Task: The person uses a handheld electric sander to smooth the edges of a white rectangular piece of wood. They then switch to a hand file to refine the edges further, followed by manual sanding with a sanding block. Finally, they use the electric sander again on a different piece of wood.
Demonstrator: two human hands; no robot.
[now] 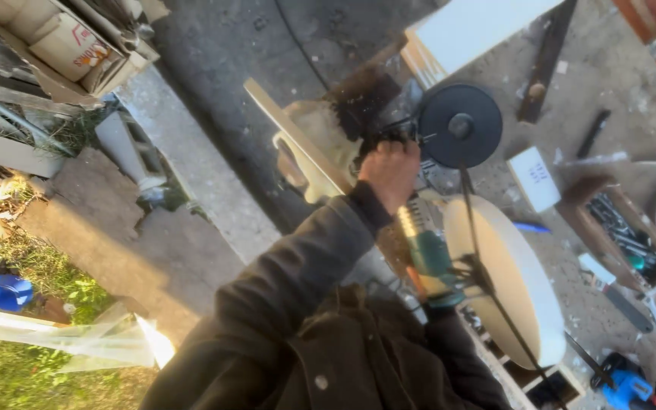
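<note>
Grinder (428, 254) lies just below the left hand (391, 173), which is clenched on its side handle; disc (460, 125) is seen beside it.

The right hand (442, 304) is hidden behind the green grinder (428, 254) and the round white board (506, 273). The left hand (390, 173) closes on something dark and blurred beside the black disc (461, 125). A blue drill (628, 387) is cut off at the bottom edge.

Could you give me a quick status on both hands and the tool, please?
Left hand closed on the grinder's side handle. Right hand hidden behind the green angle grinder. Black disc raised beside the round white board. Black cord trails across the board.
</note>
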